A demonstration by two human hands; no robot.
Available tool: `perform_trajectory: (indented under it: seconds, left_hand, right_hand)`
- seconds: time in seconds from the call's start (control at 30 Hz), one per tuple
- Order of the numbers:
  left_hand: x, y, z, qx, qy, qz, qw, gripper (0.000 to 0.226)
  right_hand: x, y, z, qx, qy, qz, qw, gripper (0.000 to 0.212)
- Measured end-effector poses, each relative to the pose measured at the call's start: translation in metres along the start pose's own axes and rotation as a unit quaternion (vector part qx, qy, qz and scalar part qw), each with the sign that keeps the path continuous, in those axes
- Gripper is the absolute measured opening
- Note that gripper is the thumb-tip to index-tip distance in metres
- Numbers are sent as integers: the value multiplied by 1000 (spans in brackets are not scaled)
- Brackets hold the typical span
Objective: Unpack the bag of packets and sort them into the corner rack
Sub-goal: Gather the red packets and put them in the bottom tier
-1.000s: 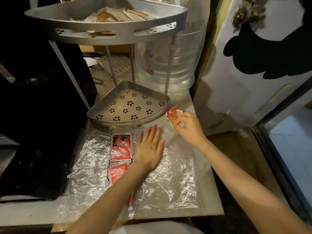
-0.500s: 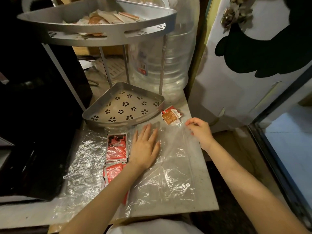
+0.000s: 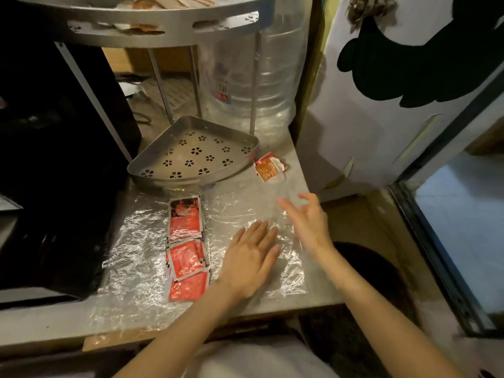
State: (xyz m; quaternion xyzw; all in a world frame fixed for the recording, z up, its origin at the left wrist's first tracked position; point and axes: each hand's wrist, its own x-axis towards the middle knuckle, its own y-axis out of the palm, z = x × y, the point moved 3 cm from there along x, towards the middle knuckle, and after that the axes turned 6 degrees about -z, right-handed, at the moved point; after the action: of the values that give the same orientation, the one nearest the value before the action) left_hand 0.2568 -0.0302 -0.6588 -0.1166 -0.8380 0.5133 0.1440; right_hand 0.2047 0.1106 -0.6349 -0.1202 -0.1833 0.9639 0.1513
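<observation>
Risk: left hand (image 3: 249,259) flat on clear bag (image 3: 272,214), right hand (image 3: 306,221) loose-fingered, empty; slick film may slide, scattering red packets (image 3: 185,246) off the table (image 3: 321,296).

Home kitchen nook: water jug (image 3: 253,77), corner rack (image 3: 196,156).

The grey metal upper shelf of the corner rack (image 3: 141,25) is cut off by the top edge of the frame, so the pale and orange packets (image 3: 152,0) lying in it show only as slivers. The right hand (image 3: 305,222), at centre right, is blurred; whether its fingers touch the clear crinkled plastic bag (image 3: 141,241) cannot be told. Print on the small orange-and-white packet (image 3: 268,167) is too small to read.
</observation>
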Motion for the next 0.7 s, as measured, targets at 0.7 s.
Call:
perform_trajectory:
  seconds: [0.7]
  left_hand:
    - [-9, 31, 12, 43, 26, 61, 997, 58]
  right_hand:
    - [11, -69, -45, -15, 87, -41, 995, 12]
